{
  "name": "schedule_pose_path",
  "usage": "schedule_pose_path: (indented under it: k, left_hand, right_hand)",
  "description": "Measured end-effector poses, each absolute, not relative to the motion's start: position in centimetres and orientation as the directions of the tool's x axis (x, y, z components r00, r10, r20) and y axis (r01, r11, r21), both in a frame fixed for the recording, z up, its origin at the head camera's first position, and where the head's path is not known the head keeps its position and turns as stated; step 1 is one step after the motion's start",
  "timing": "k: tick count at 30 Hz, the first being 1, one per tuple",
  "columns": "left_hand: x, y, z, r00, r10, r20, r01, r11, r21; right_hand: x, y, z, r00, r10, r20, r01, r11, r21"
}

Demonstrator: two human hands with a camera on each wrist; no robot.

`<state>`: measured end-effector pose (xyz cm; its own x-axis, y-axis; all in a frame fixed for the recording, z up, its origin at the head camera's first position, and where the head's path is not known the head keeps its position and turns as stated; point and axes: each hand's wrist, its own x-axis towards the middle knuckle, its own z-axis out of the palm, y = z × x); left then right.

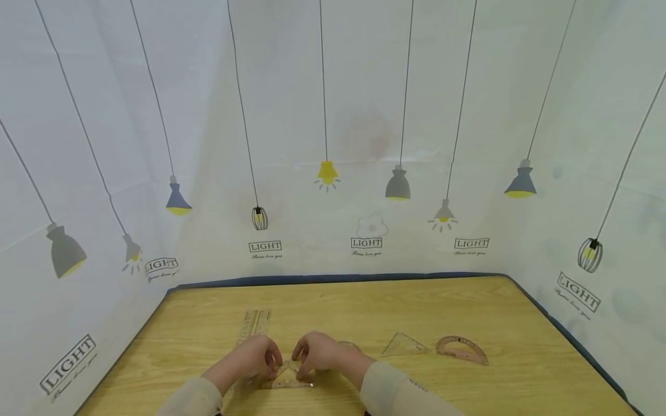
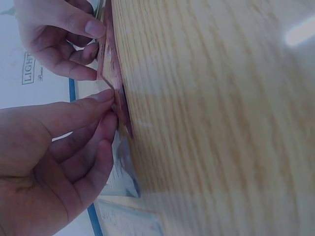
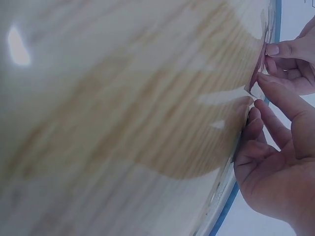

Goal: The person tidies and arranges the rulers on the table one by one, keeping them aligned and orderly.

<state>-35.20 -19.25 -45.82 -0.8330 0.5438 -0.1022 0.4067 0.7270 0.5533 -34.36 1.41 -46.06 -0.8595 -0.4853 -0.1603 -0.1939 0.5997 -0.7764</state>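
Observation:
Low over the near part of the table, a see-through, pinkish set square (image 1: 287,383) lies between my two hands. My left hand (image 1: 257,357) pinches its left side between thumb and fingertips. At the opposite side my right hand (image 1: 318,351) grips it the same way. The left wrist view shows the left hand (image 2: 64,152) close up, with the thin set square (image 2: 118,73) seen nearly edge-on along the tabletop. From the right wrist, the right hand (image 3: 280,157) has thumb and forefinger together at its edge; much of the set square is hidden there.
Clear straight rulers (image 1: 255,321) lie behind my left hand. A round-edged clear piece (image 1: 350,345) is partly hidden by my right forearm. Farther right are a clear set square (image 1: 404,345) and a pink protractor (image 1: 462,350). A lamp-printed white curtain (image 1: 364,202) encloses the wooden table (image 1: 442,306).

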Motion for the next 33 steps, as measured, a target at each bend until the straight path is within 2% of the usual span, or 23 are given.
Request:
schedule_pose_path:
  k: [8, 17, 23, 33]
  left_hand:
    - [-34.9, -19.0, -45.5, -0.838, 0.53, -0.126, 0.378, 0.732, 0.567]
    - [-34.9, -18.3, -45.4, -0.84, 0.536, -0.08, 0.407, 0.721, 0.561]
    - [-34.9, -16.5, -44.7, -0.839, 0.533, -0.108, 0.382, 0.719, 0.581]
    - [-35.4, -12.9, -44.4, -0.811, 0.575, -0.109, 0.414, 0.695, 0.588]
  right_hand:
    - [-34.3, 1.8, -46.1, -0.861, -0.488, -0.145, -0.191, 0.574, -0.796]
    - [-34.4, 3.0, -46.0, -0.875, -0.473, -0.102, -0.187, 0.526, -0.83]
    - [-34.4, 4.3, -46.0, -0.885, -0.454, -0.105, -0.172, 0.527, -0.832]
    - [-34.8, 7.0, -46.2, -0.895, -0.438, -0.084, -0.186, 0.536, -0.823]
